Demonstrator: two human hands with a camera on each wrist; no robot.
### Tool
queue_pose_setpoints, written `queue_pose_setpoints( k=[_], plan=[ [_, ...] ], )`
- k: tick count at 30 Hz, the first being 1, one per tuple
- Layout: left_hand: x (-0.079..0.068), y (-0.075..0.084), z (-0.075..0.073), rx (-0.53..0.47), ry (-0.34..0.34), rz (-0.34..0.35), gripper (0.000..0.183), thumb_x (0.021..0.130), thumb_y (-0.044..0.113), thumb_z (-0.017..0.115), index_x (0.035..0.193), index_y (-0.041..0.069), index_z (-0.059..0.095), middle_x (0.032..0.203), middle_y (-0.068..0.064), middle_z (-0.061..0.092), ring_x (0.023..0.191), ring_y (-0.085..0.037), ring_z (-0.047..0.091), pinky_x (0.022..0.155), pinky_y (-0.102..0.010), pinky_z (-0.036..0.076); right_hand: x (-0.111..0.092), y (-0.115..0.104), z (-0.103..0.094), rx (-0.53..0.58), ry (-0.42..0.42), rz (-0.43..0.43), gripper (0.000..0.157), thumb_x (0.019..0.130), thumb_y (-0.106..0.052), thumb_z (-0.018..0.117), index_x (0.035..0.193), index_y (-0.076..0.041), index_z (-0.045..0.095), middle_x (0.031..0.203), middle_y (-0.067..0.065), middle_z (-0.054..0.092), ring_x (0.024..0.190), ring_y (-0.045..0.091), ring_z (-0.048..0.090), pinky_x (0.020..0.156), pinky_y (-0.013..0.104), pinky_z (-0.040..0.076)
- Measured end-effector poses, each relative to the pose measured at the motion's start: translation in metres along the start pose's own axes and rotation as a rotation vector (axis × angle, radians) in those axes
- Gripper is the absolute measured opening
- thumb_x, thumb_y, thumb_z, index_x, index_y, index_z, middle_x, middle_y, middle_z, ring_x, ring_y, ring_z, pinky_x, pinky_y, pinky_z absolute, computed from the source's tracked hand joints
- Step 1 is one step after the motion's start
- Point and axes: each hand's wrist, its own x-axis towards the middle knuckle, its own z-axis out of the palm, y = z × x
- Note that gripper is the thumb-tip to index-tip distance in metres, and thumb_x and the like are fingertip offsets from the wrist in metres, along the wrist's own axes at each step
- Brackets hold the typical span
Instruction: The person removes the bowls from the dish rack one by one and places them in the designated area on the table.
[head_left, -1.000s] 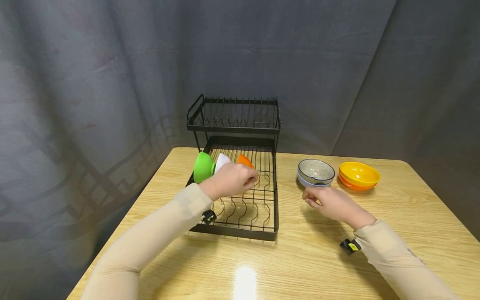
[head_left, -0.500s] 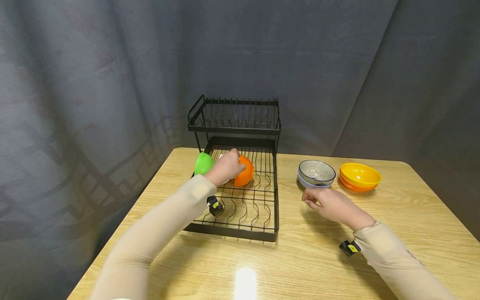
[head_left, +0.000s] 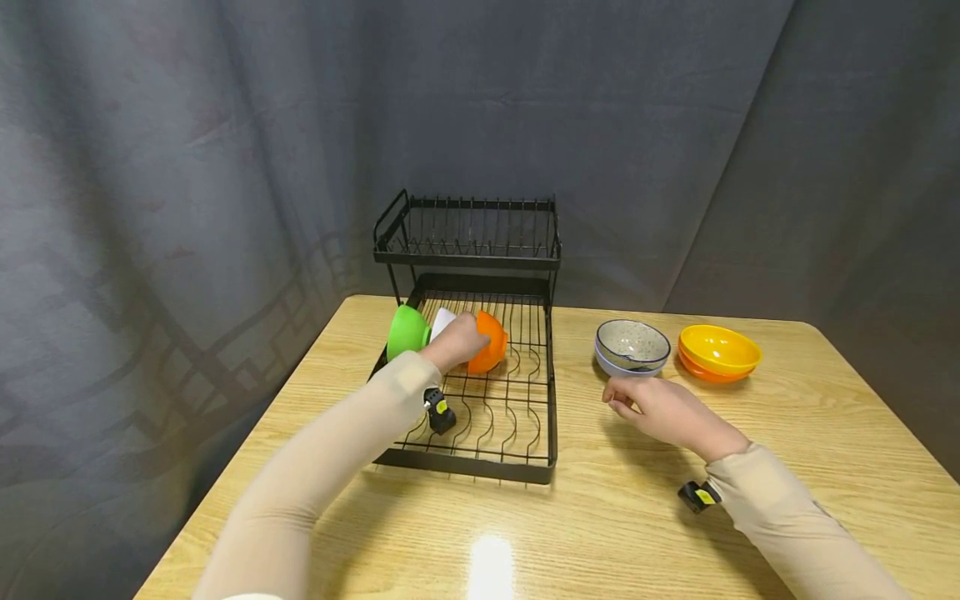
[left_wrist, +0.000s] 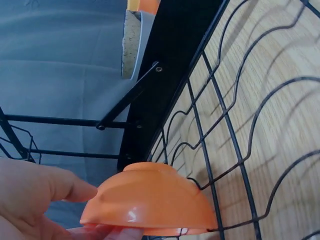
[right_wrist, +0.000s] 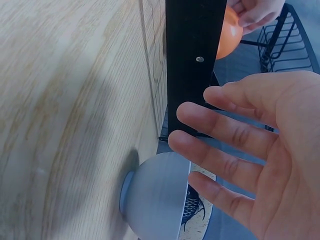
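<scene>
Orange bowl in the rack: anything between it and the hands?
Left hand: nothing visible, it pinches the orange bowl at the rim. Right hand: yes, the black rack rail stands between them, partly hiding the bowl in the right wrist view.

Grey cloth (head_left: pixel 600 133), perhaps faintly patterned at left, hangs behind a wood-grained table (head_left: pixel 600 517) showing bright glare (head_left: pixel 491 567).

No words, brands or numbers can be read. A small yellow label (head_left: pixel 442 407) stands on a black, blocky device (head_left: pixel 442 421) at the cuff of the left cream fabric sleeve (head_left: pixel 337 450); another small yellow label (head_left: pixel 705 497) stands on a matching black device (head_left: pixel 689 497) by the right one. Any print is too tiny to make out. A dark-blue, scaled, fish-like drawing (right_wrist: pixel 192 206) decorates a round, speckled grey bowl (head_left: pixel 632 342).
</scene>
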Motion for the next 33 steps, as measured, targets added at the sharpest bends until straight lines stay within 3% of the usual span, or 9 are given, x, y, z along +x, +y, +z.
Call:
queue_pose_setpoints(
  k=[4, 7, 10, 14, 17, 19, 22, 27, 33],
  plan=[
    [0.001, -0.001, 0.002, -0.106, 0.004, -0.056, 0.041, 0.096, 0.011, 0.049, 0.134, -0.005, 0.044, 0.122, -0.016, 0.057, 0.101, -0.024, 0.056, 0.085, -0.034, 0.051, 0.000, -0.001, 0.000, 0.001, -0.006, 0.001, 0.004, 0.092, -0.016, 0.061, 0.093, -0.015, 0.065, 0.079, -0.013, 0.059, 0.071, 0.002, 0.053, 0.061, 0.028, 0.048],
    [0.002, -0.001, 0.002, -0.148, 0.021, -0.056, 0.046, 0.097, 0.009, 0.048, 0.140, -0.004, 0.039, 0.134, -0.019, 0.051, 0.111, -0.026, 0.053, 0.092, -0.037, 0.050, -0.001, 0.000, -0.001, 0.002, -0.006, 0.004, 0.004, 0.092, -0.015, 0.061, 0.093, -0.016, 0.065, 0.079, -0.013, 0.058, 0.070, 0.002, 0.053, 0.061, 0.028, 0.047],
    [0.003, -0.001, 0.003, -0.196, 0.026, -0.057, 0.046, 0.096, 0.006, 0.047, 0.140, -0.004, 0.040, 0.135, -0.019, 0.051, 0.108, -0.024, 0.053, 0.090, -0.035, 0.051, 0.000, 0.000, 0.000, 0.003, -0.004, 0.005, 0.004, 0.092, -0.015, 0.061, 0.094, -0.015, 0.065, 0.079, -0.012, 0.058, 0.071, 0.002, 0.053, 0.061, 0.028, 0.048],
    [0.005, -0.001, 0.001, -0.241, 0.034, -0.067, 0.032, 0.093, 0.001, 0.046, 0.124, -0.005, 0.052, 0.111, -0.015, 0.058, 0.086, -0.020, 0.052, 0.074, -0.030, 0.051, 0.000, 0.001, 0.000, 0.003, 0.000, 0.007, 0.005, 0.092, -0.016, 0.061, 0.095, -0.015, 0.065, 0.080, -0.012, 0.060, 0.072, 0.002, 0.055, 0.062, 0.029, 0.049],
    [0.004, -0.002, -0.002, -0.262, 0.032, -0.068, 0.013, 0.092, 0.000, 0.047, 0.103, -0.003, 0.053, 0.095, -0.011, 0.053, 0.076, -0.020, 0.047, 0.066, -0.029, 0.047, 0.000, 0.001, 0.000, 0.003, 0.002, 0.011, 0.005, 0.092, -0.016, 0.061, 0.095, -0.015, 0.065, 0.080, -0.012, 0.060, 0.072, 0.003, 0.055, 0.062, 0.029, 0.049],
    [0.003, -0.003, -0.004, -0.307, 0.025, -0.070, 0.003, 0.092, 0.000, 0.047, 0.095, 0.001, 0.049, 0.092, -0.009, 0.048, 0.075, -0.019, 0.045, 0.066, -0.030, 0.045, 0.000, 0.001, -0.001, 0.005, 0.001, 0.011, 0.005, 0.092, -0.016, 0.061, 0.095, -0.016, 0.065, 0.080, -0.012, 0.060, 0.072, 0.003, 0.055, 0.062, 0.029, 0.049],
    [0.003, -0.006, -0.007, -0.440, -0.003, -0.079, 0.006, 0.095, 0.000, 0.047, 0.092, 0.004, 0.043, 0.096, -0.009, 0.047, 0.076, -0.018, 0.044, 0.074, -0.032, 0.046, 0.000, 0.001, -0.002, 0.011, -0.002, 0.013, 0.005, 0.092, -0.016, 0.061, 0.096, -0.016, 0.065, 0.080, -0.012, 0.060, 0.071, 0.002, 0.054, 0.061, 0.029, 0.048],
    [0.002, -0.002, -0.013, -0.583, -0.027, -0.100, 0.012, 0.097, 0.002, 0.046, 0.109, 0.001, 0.045, 0.110, -0.013, 0.047, 0.070, -0.018, 0.042, 0.077, -0.036, 0.044, 0.001, 0.001, -0.003, 0.018, 0.001, 0.010, 0.005, 0.093, -0.018, 0.061, 0.095, -0.016, 0.065, 0.079, -0.013, 0.059, 0.070, 0.002, 0.052, 0.061, 0.028, 0.047],
    [-0.008, 0.009, -0.021, -0.452, -0.042, -0.010, 0.033, 0.098, 0.007, 0.052, 0.131, 0.000, 0.048, 0.118, -0.014, 0.055, 0.084, -0.019, 0.054, 0.073, -0.027, 0.051, 0.002, -0.001, -0.003, 0.024, 0.004, 0.021, 0.004, 0.093, -0.017, 0.061, 0.095, -0.017, 0.065, 0.079, -0.012, 0.059, 0.071, 0.002, 0.053, 0.062, 0.029, 0.048]
  ],
)
